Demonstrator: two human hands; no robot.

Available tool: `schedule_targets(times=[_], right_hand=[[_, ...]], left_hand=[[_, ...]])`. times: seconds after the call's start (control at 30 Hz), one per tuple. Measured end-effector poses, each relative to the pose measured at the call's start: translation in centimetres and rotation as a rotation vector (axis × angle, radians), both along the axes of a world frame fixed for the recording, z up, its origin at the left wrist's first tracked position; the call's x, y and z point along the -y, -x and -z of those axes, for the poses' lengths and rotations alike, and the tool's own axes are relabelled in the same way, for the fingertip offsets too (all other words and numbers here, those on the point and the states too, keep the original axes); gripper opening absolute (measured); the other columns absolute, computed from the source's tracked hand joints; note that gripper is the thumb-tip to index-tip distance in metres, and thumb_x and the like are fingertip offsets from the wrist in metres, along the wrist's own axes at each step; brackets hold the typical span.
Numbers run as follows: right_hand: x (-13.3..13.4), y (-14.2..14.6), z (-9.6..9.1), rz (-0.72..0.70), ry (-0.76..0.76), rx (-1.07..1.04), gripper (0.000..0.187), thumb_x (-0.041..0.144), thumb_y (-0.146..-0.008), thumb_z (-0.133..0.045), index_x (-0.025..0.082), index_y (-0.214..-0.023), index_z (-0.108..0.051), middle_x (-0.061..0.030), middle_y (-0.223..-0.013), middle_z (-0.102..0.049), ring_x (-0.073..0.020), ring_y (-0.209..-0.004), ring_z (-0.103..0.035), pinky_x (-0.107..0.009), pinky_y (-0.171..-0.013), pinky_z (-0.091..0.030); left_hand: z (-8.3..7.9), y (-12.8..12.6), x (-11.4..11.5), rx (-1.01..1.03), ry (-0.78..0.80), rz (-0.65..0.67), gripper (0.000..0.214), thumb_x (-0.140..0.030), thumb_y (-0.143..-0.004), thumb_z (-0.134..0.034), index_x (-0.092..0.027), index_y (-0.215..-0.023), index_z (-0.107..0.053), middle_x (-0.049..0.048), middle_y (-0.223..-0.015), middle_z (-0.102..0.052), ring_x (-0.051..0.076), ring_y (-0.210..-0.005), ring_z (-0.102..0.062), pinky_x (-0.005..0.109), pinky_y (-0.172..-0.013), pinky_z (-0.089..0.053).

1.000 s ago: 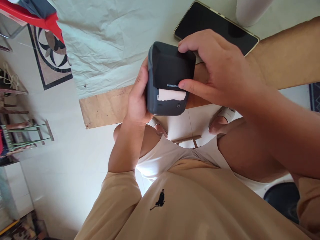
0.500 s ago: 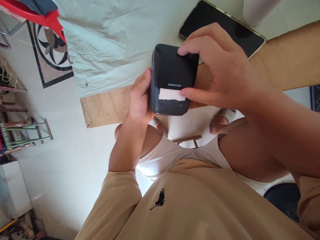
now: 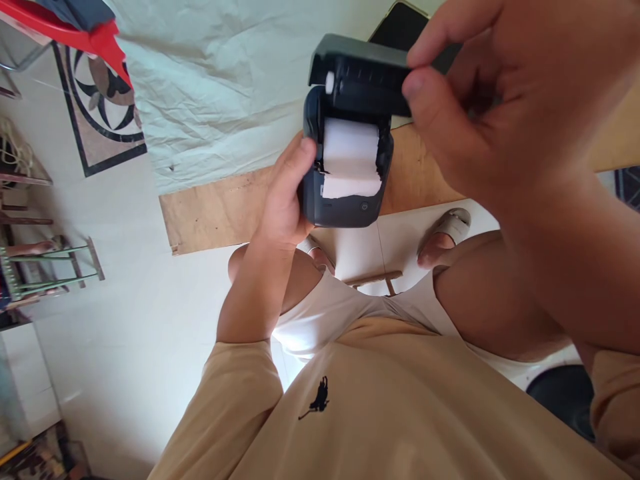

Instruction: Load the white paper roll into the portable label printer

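Note:
A small dark label printer (image 3: 345, 212) rests in my left hand (image 3: 287, 193), which grips it by its left side with the thumb along the edge. Its hinged lid (image 3: 370, 87) is swung up and away from the body. Between thumb and forefinger, my right hand (image 3: 500, 107) pinches the lid's right edge. Inside the printer sits a roll of white label paper (image 3: 351, 150), its torn end lying over the front near the power button. The underside of my left hand's grip is hidden behind the printer.
Behind the printer, a phone (image 3: 400, 27) lies on the table, partly covered by my right hand. A wrinkled pale green cloth (image 3: 215, 87) covers much of the tabletop, with a bare wooden edge (image 3: 215, 210) nearest me. A red plastic object (image 3: 100, 40) is at the far left.
The printer's lid has gone from closed to raised, exposing the paper roll. My right hand has moved up and right, now pinching the lid's edge. My left hand still holds the printer.

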State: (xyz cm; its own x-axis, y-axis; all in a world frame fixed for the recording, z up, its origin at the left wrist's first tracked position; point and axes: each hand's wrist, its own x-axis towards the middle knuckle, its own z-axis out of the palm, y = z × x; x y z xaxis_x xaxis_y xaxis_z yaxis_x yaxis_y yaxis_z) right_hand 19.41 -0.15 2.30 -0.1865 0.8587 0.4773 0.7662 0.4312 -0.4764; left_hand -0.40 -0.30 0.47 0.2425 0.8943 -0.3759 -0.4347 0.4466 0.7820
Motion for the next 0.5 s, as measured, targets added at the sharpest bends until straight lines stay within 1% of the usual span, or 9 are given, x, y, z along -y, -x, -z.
schedule_targets(times=[0.1,0.13,0.2,0.27,0.3,0.33,0.4,0.47,0.5], right_hand=[[-0.1,-0.2,-0.3,0.028,0.136,-0.02,0.051,0.05,-0.097,-0.027,0.021,-0.124,-0.058,0.0,-0.086,-0.057,0.0059,-0.073,-0.047,-0.017,-0.092,-0.041],[-0.2,-0.2,-0.3,0.028,0.141,-0.037,0.052,0.051,-0.097,-0.027,0.021,-0.128,-0.056,0.0001,-0.093,-0.058,0.0058,-0.075,-0.049,-0.016,-0.091,-0.041],[-0.4,0.0,-0.1,0.034,0.109,-0.043,0.05,0.049,-0.095,-0.03,0.02,-0.127,-0.056,-0.0004,-0.105,-0.058,0.0061,-0.076,-0.049,-0.013,-0.081,-0.039],[-0.6,0.5,0.1,0.054,0.106,0.033,0.044,0.045,-0.091,-0.035,0.022,-0.119,-0.059,0.0013,-0.102,-0.058,0.0059,-0.077,-0.047,-0.012,-0.074,-0.032],[-0.7,0.9,0.2,0.07,0.146,0.087,0.041,0.044,-0.087,-0.037,0.024,-0.115,-0.06,0.0025,-0.096,-0.058,0.0051,-0.077,-0.046,-0.012,-0.073,-0.028],[-0.6,1.3,0.2,0.078,0.211,0.151,0.04,0.044,-0.084,-0.039,0.026,-0.113,-0.061,0.0037,-0.092,-0.058,0.0042,-0.076,-0.044,-0.014,-0.073,-0.024],[-0.5,2.0,0.2,0.084,0.328,0.251,0.039,0.047,-0.081,-0.04,0.03,-0.108,-0.063,0.0053,-0.089,-0.058,0.0032,-0.07,-0.031,-0.016,-0.074,-0.015],[-0.4,2.4,0.1,0.06,0.394,0.307,0.039,0.051,-0.081,-0.041,0.029,-0.103,-0.065,0.005,-0.092,-0.058,0.0023,-0.067,-0.013,-0.018,-0.074,-0.008],[-0.4,2.5,0.0,0.042,0.418,0.334,0.039,0.053,-0.08,-0.044,0.028,-0.101,-0.065,0.0042,-0.091,-0.058,0.002,-0.067,-0.007,-0.018,-0.073,-0.007]], left_hand=[[0.7,-0.1,0.2,-0.012,-0.094,-0.008,0.037,-0.053,-0.091,-0.053,-0.019,-0.092,-0.069,0.0048,-0.082,-0.071,0.025,-0.12,-0.065,0.036,-0.099,-0.056],[0.8,-0.3,0.3,-0.026,-0.117,-0.034,0.041,-0.056,-0.091,-0.051,-0.019,-0.09,-0.069,0.005,-0.081,-0.071,0.025,-0.119,-0.066,0.037,-0.098,-0.056],[1.0,-0.8,0.5,-0.059,-0.147,-0.096,0.042,-0.058,-0.091,-0.049,-0.021,-0.087,-0.066,0.005,-0.084,-0.072,0.026,-0.122,-0.065,0.039,-0.099,-0.055],[1.0,-1.2,0.7,-0.088,-0.184,-0.137,0.037,-0.057,-0.09,-0.051,-0.023,-0.084,-0.066,0.0047,-0.086,-0.073,0.026,-0.125,-0.063,0.04,-0.101,-0.053],[1.0,-1.2,0.7,-0.095,-0.203,-0.127,0.034,-0.055,-0.09,-0.053,-0.025,-0.085,-0.067,0.0046,-0.088,-0.073,0.026,-0.127,-0.061,0.04,-0.102,-0.053],[0.9,-1.1,0.8,-0.095,-0.215,-0.089,0.031,-0.054,-0.089,-0.054,-0.027,-0.088,-0.068,0.0045,-0.091,-0.074,0.027,-0.128,-0.06,0.04,-0.102,-0.052],[0.9,-0.6,0.7,-0.105,-0.234,0.009,0.032,-0.055,-0.088,-0.053,-0.03,-0.096,-0.07,0.0043,-0.098,-0.074,0.028,-0.129,-0.059,0.041,-0.101,-0.053],[0.8,0.2,0.5,-0.128,-0.235,0.102,0.033,-0.053,-0.088,-0.054,-0.029,-0.103,-0.07,0.0047,-0.105,-0.073,0.029,-0.13,-0.058,0.04,-0.098,-0.053],[0.8,0.5,0.3,-0.146,-0.23,0.135,0.033,-0.052,-0.088,-0.055,-0.028,-0.104,-0.07,0.0054,-0.106,-0.073,0.03,-0.128,-0.059,0.04,-0.096,-0.054]])
